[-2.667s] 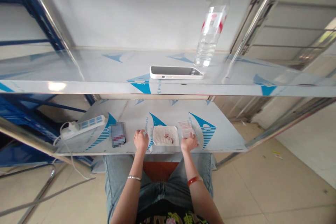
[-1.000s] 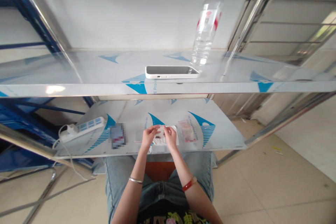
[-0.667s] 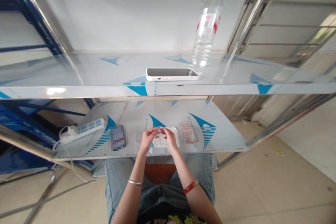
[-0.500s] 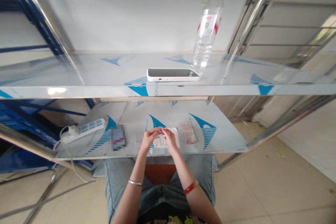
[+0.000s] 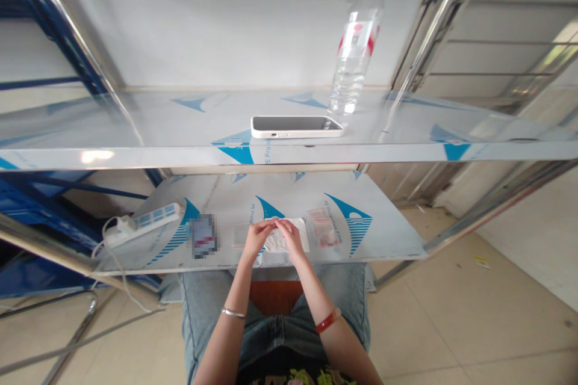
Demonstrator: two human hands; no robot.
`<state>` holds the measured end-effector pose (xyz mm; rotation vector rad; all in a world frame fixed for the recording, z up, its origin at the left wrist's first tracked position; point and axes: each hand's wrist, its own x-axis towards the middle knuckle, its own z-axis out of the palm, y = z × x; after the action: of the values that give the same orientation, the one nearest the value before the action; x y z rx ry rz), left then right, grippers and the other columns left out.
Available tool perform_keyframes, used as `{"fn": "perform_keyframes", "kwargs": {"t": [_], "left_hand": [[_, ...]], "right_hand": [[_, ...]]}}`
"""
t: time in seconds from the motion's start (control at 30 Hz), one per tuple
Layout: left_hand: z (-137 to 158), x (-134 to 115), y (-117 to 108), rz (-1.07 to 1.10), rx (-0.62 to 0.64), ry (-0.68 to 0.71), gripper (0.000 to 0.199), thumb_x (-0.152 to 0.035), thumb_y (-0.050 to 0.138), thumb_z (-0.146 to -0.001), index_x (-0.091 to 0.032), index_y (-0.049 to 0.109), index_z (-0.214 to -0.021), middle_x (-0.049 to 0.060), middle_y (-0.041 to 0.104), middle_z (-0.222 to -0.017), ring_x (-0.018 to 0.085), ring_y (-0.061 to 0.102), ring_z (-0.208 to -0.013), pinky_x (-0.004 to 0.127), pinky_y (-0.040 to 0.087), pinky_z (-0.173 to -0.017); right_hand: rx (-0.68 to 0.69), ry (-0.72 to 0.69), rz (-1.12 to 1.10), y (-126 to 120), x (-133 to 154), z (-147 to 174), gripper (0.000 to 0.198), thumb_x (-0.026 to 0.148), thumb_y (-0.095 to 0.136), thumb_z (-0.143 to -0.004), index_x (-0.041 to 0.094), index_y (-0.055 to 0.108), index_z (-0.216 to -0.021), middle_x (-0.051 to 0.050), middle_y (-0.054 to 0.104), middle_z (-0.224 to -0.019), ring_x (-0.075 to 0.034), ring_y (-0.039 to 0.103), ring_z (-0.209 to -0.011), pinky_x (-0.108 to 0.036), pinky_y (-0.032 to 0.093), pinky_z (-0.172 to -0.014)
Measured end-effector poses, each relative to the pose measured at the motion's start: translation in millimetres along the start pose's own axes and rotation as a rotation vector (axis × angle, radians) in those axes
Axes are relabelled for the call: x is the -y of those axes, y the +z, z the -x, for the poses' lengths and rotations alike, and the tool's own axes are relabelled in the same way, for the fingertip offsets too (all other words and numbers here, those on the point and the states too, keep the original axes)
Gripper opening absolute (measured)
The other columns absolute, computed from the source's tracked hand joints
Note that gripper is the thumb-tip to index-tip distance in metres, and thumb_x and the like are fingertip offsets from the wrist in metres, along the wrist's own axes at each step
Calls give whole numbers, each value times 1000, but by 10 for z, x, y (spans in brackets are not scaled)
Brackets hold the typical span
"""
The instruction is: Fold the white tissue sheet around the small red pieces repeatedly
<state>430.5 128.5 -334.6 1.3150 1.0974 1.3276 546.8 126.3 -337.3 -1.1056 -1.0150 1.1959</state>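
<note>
My left hand (image 5: 259, 237) and my right hand (image 5: 290, 236) meet at the fingertips over the lower shelf (image 5: 392, 243). The fingers of both are bent and pressed together; whatever small thing they may pinch is too small to make out. Beneath them lies a white sheet or packet (image 5: 298, 240), partly covered by the hands. A clear plastic bag with pinkish-red markings (image 5: 324, 230) lies just to the right. Close to my left hand is a flat clear packet (image 5: 240, 236), partly hidden by that hand.
A blurred-out dark item (image 5: 205, 236) and a white power strip (image 5: 153, 222) with a plugged-in cable lie left on the lower shelf. Above the hands, the upper shelf (image 5: 180, 155) carries a white-cased phone (image 5: 295, 126) and a water bottle (image 5: 356, 42).
The fingertips of my right hand have shifted slightly left, against those of the left. The camera view has moved a little; the things on the shelves lie as before.
</note>
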Motion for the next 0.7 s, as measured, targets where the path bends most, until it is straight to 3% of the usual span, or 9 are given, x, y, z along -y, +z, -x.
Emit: {"fn": "perform_keyframes", "kwargs": {"t": [0.3,0.7], "left_hand": [[-23,72,-14,-52,22,56,24,-34,64,-71,-16,74,-84,8,71,-99,27,65,-100,42,46,-95],[-13,90,12,-199,76,116,31,-32,63,-75,-18,71,-102,10,64,-117,28,53,-119,44,42,-101]], "right_hand": [[-24,19,10,-1,5,2,25,43,62,-64,18,61,-67,-2,65,-75,-21,57,-84,-27,41,-71],[-37,24,-9,-43,46,11,37,54,66,-63,17,63,-65,-3,64,-68,-18,56,-72,-24,38,-59]]}}
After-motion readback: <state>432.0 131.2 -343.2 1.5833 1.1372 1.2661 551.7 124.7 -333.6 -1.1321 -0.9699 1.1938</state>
